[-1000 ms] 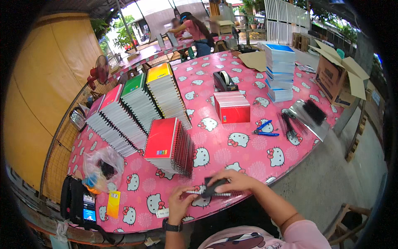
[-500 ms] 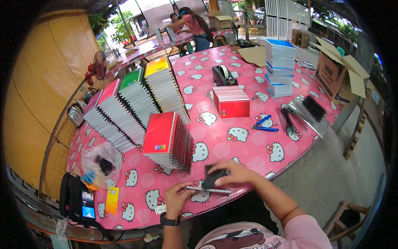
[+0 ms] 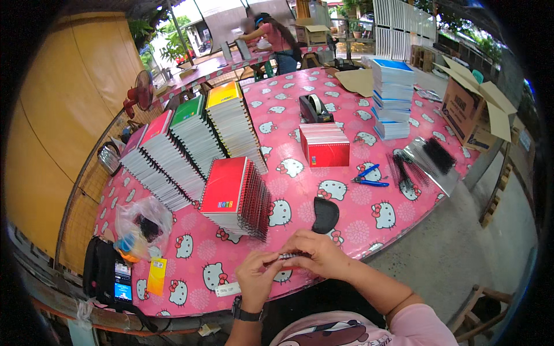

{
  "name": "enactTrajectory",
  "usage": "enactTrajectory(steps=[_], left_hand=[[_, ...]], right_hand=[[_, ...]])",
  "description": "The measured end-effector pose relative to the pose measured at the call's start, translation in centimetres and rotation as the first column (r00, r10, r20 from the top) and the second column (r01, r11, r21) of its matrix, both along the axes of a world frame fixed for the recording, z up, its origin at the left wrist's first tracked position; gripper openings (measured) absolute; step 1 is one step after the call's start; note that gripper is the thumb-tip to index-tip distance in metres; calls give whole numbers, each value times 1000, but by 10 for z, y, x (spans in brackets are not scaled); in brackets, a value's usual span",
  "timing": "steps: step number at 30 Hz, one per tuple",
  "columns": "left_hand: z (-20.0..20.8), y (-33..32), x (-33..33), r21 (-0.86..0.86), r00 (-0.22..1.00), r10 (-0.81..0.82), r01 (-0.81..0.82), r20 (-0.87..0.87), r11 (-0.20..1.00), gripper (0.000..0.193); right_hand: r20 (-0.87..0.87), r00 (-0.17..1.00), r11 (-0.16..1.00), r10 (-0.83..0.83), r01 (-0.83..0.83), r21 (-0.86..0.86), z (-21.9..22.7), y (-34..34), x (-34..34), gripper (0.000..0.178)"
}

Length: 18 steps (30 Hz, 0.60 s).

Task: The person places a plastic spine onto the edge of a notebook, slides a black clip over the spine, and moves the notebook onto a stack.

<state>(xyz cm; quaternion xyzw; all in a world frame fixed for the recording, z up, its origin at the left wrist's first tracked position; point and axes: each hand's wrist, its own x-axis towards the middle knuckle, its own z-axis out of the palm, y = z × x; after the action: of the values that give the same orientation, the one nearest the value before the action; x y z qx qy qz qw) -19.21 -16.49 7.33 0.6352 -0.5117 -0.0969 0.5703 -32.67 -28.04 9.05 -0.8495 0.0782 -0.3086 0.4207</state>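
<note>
At the table's near edge I hold a spiral-bound notebook [image 3: 288, 255], seen nearly edge-on with its spine of rings upward. My left hand [image 3: 258, 273] pinches its left part, and my right hand [image 3: 318, 254] grips it from the right, fingers bent over the spine. Both hands are closed and close together, hiding most of the notebook. Just beyond my right hand lies a black, curved pad-like piece [image 3: 326, 214], untouched. Ahead on the left stands a stack of red spiral notebooks [image 3: 225, 184]. A white strip [image 3: 228, 289] lies beside my left wrist.
Tall notebook stacks [image 3: 190, 138] stand far left. Further back are upright red notebooks [image 3: 325, 153], a tape dispenser [image 3: 315, 108] and a blue-topped paper stack [image 3: 392, 101]. Blue cutters [image 3: 370, 176] and black coils [image 3: 437, 155] lie right. A plastic bag [image 3: 143, 228] and phone [image 3: 122, 282] are left.
My right hand has put the black pad down on the table beyond it and come to the notebook. Both hands now hold the notebook close together.
</note>
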Motion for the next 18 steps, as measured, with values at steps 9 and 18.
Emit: enactTrajectory(steps=[9, 18], left_hand=[[-5, 10, 2, 66, 998, -56, 58, -27, 996, 14], [0, 16, -7, 65, 995, 1, -7, 96, 998, 12]], right_hand=[[22, 1000, 989, -3, -1, 148, -17, 7, 0, 20], [-77, 997, 983, -23, 37, 180, -4, 18, -2, 22]])
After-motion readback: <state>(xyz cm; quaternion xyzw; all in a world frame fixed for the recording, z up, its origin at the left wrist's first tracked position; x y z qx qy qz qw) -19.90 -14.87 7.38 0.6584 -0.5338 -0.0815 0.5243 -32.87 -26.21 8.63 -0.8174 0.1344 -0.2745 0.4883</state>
